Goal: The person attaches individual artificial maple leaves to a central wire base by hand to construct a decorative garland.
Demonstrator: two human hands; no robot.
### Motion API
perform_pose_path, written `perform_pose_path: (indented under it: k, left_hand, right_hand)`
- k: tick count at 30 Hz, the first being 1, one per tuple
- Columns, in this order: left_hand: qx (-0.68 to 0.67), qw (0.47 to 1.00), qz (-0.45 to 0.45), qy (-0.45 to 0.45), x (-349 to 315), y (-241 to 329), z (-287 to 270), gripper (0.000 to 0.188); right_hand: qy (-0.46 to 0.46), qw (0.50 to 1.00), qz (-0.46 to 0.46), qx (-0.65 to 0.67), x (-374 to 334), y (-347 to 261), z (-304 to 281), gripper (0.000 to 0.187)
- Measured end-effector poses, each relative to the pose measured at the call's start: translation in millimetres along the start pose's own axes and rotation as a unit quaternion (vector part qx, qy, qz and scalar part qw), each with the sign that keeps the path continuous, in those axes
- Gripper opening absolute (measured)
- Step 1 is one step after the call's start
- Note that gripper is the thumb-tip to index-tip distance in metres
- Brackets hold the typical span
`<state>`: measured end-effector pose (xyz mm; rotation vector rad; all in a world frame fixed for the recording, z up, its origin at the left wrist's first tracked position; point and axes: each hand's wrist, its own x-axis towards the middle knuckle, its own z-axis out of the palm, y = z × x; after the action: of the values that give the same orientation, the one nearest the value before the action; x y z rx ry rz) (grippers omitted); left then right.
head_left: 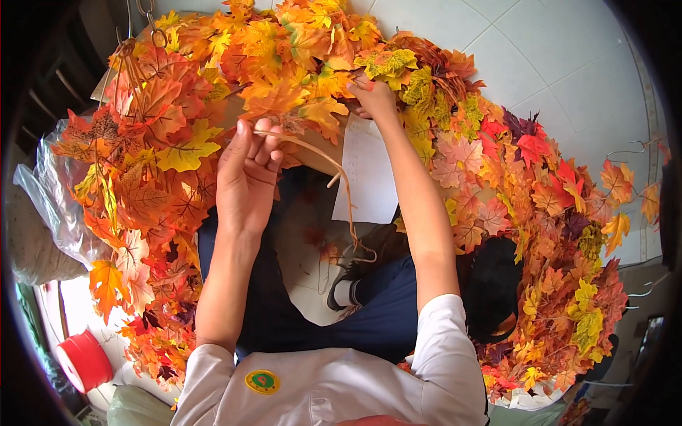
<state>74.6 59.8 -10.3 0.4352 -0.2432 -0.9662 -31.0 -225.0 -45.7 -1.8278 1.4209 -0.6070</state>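
Orange and yellow artificial maple-leaf garlands (284, 64) lie heaped just beyond both hands, curving down either side of the person's lap. Left hand (247, 174) is raised, back to the camera, its fingers closed on a thin tan plastic stem (334, 170) that trails down to the right. Right hand (374, 99) reaches further forward, fingers buried in the leaves, grip hidden. White sheet of paper (369, 170) lies between the forearms; white tiled floor (568, 64) opens beyond the right hand.
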Motion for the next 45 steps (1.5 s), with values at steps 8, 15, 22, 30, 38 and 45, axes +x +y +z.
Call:
perform_pose_path:
  k: [8, 15, 22, 30, 38, 45]
  left_hand:
    - [-0.02, 0.999, -0.019, 0.019, 2.5, 0.8, 2.6, 0.026]
    - [0.01, 1.0, -0.008, -0.009, -0.4, 0.0, 6.5, 0.027]
    - [0.001, 1.0, -0.013, 0.002, -0.6, 7.1, 2.4, 0.021]
    - [0.037, 0.999, 0.003, 0.014, -1.0, 4.4, 5.3, 0.027]
    - [0.048, 0.999, 0.007, 0.017, 0.3, 5.4, 5.5, 0.027]
    - [0.072, 0.997, -0.008, 0.023, -0.4, 0.1, 11.0, 0.028]
  right_hand:
    - [-0.125, 0.968, 0.121, 0.18, 15.4, -12.9, 4.5, 0.046]
    - [-0.119, 0.971, 0.057, 0.201, 16.2, -13.9, -7.3, 0.032]
    - [-0.092, 0.979, -0.08, 0.162, 0.7, -82.9, -50.9, 0.018]
    - [0.006, 0.98, -0.2, 0.01, 12.4, -141.7, -114.7, 0.024]
    - [0.086, 0.965, -0.245, -0.03, 13.9, -143.3, -146.3, 0.032]
    - [-0.084, 0.994, -0.054, 0.037, 15.5, -68.1, -79.9, 0.044]
